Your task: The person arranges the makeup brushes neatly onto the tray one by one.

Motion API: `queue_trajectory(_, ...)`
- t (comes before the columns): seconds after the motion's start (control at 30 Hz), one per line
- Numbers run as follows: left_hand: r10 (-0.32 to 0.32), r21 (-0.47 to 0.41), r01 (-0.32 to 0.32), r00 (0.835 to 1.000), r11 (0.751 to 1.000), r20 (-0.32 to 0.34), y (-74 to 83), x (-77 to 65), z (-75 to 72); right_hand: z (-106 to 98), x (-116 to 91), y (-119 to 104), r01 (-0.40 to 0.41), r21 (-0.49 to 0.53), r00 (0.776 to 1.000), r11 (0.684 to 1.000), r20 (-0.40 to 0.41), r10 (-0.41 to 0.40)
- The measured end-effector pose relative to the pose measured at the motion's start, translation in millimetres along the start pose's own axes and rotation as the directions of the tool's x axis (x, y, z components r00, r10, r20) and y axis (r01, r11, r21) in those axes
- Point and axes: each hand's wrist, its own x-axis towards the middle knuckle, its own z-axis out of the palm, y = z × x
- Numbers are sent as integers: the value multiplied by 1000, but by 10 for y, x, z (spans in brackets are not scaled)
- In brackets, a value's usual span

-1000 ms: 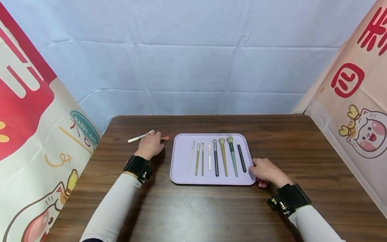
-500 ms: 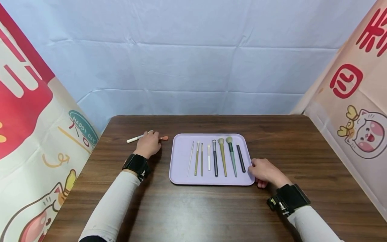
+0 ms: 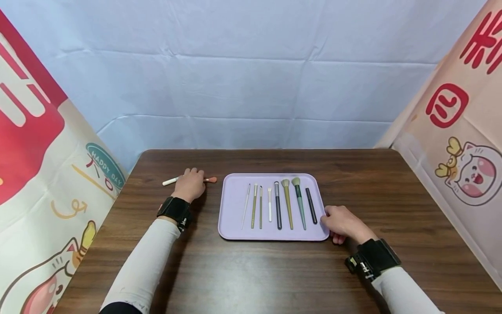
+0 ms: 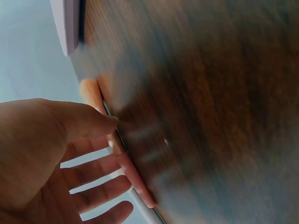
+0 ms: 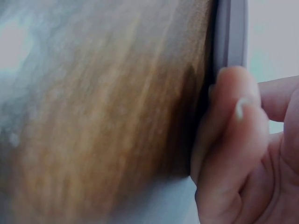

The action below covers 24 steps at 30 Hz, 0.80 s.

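Observation:
My left hand (image 3: pixel 189 185) is over two makeup brushes at the table's back left. In the left wrist view, its thumb lies across the brush with an orange head (image 4: pixel 92 95) and pink handle (image 4: pixel 135 179), its fingers on the other side. A white-handled brush (image 3: pixel 170 181) sticks out left of the hand, its other end hidden beneath. My right hand (image 3: pixel 340 221) holds the lavender tray (image 3: pixel 243 234) at its front right edge, thumb at the rim and fingers curled against its side. Several makeup brushes lie side by side on the tray, among them a green one (image 3: pixel 300 203).
The brown wooden table (image 3: pixel 251 274) extends in front of the tray and to both sides. A pale blue cloth (image 3: pixel 251 87) hangs behind it. Printed cloths border the left (image 3: pixel 31 174) and right (image 3: pixel 470 174) sides.
My left hand has shifted slightly left along the brushes, covering more of the white one. My right hand stays at the tray edge. The whole view drifts a little.

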Motion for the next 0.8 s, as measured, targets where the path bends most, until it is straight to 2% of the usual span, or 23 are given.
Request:
queue_trajectory(0.53, 24, 10, -24, 1000, 1000, -4, -50, 13, -5, -5, 7, -15, -1, -2, 1000, 1000, -1, 1)
queue_trajectory(0.8, 22, -29, -22, 1000, 999, -11, -22, -13, -47, -12, 6, -13, 0, -6, 1000, 1000, 6, 0)
